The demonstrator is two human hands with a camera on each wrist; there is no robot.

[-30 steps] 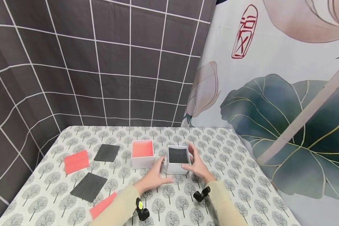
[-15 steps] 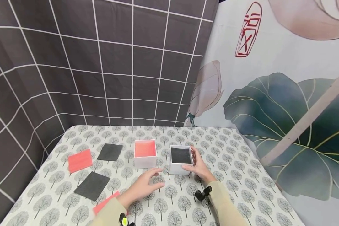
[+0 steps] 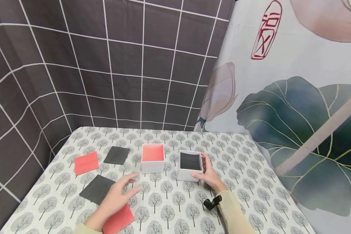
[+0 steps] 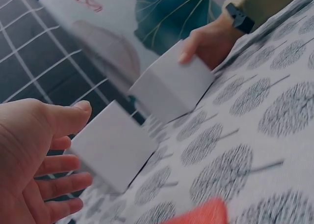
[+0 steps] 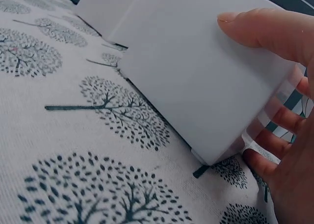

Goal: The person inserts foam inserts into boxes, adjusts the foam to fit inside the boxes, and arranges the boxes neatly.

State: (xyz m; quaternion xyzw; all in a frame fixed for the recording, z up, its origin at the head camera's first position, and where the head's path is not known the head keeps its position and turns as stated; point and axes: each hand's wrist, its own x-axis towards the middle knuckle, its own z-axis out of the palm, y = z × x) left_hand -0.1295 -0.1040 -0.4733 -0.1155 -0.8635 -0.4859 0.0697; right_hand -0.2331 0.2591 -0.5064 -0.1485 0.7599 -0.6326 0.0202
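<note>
My right hand [image 3: 208, 175] holds a small white square box [image 3: 187, 175] whose inside shows black. The thumb lies on its front wall and the fingers are along its right side; the right wrist view shows this hand [image 5: 289, 150] close up. To the left stands a second white box [image 3: 153, 167] with red inside, touched by neither hand. My left hand [image 3: 117, 195] is spread and holds nothing. In the head view it overlaps a black square sheet [image 3: 96, 188] and a red sheet [image 3: 121, 218] partly hidden under the wrist.
Another red sheet [image 3: 86, 163] and another black sheet [image 3: 117, 155] lie toward the table's far left. A tree-patterned cloth covers the table [image 3: 166, 208]. Dark grid fabric [image 3: 120, 65] hangs behind, and a lotus-print curtain [image 3: 280, 107] on the right.
My left hand has moved away from the black-lined box, leftward and toward the near red and black sheets. The right hand keeps its place at the box. The head view has shifted slightly.
</note>
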